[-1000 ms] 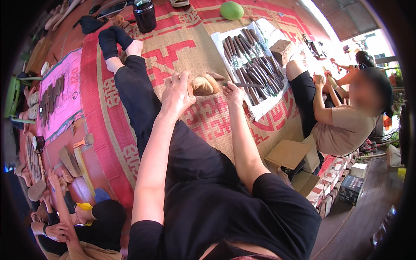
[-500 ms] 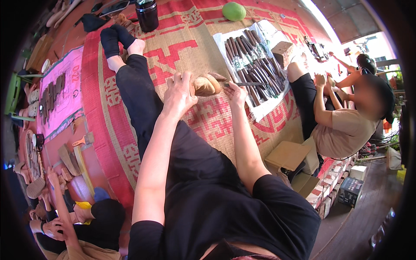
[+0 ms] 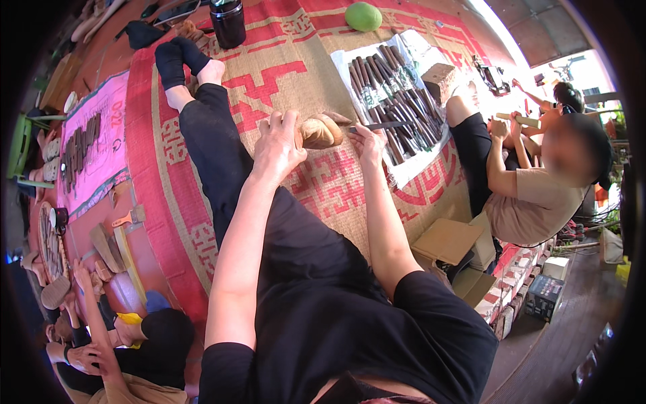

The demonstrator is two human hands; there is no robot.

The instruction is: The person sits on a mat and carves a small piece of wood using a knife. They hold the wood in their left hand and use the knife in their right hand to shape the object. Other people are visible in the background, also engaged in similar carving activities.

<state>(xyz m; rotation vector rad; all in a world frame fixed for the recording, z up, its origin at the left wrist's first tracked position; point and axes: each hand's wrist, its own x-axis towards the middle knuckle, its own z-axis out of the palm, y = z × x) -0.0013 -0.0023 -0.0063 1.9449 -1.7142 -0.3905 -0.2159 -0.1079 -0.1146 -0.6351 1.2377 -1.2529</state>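
My left hand (image 3: 279, 145) is closed around one end of a curved, light-brown carved wooden piece (image 3: 319, 131), held above the mat over my lap. In my right hand (image 3: 368, 143) a slim, dark, flat hand tool (image 3: 390, 125) is pinched between the fingers. One end of it points at the narrow tip of the carving; whether they touch I cannot tell. The tool's other end reaches over a white cloth (image 3: 402, 176) with several dark-handled carving tools (image 3: 387, 81) laid in rows.
A patterned red and tan mat (image 3: 269, 87) lies beneath me. Beyond are a dark jar (image 3: 227, 25) and a green round fruit (image 3: 363, 17). A wooden block (image 3: 439, 79) and cardboard box (image 3: 449, 241) stand at right, beside a co-worker (image 3: 538, 195). Another person (image 3: 108, 350) sits lower left.
My right hand and its tool have shifted slightly right, and the tool lies more level. The left hand and carving stay put. At right, a co-worker's hands now show a pale wooden piece.
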